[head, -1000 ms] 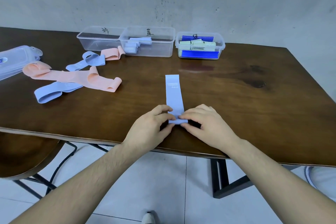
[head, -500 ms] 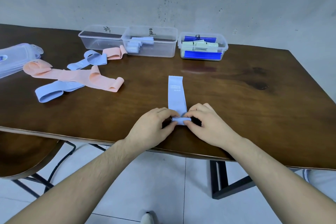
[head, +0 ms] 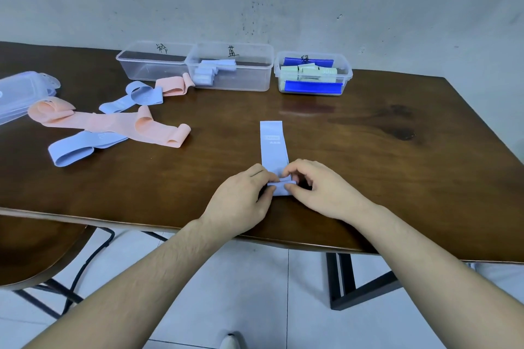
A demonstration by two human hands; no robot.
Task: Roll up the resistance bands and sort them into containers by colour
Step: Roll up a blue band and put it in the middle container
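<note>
Both hands at near edge of the table (head: 368,150): left hand (head: 241,201) and right hand (head: 323,193) each pinch the rolled near end of a light blue band (head: 273,147), grip grasping the roll; the rest of the strip lies flat, pointing away toward the containers. Far side: empty clear container (head: 153,65), middle container (head: 232,71) with rolled light blue bands, right container (head: 313,73) with green and dark blue rolls. Loose pink bands (head: 113,125) and blue bands (head: 76,150) lie left, unrolled. Lid (head: 19,93) at far left.

Glossy wood table (head: 368,167), clear-plastic containers (head: 235,82).
</note>
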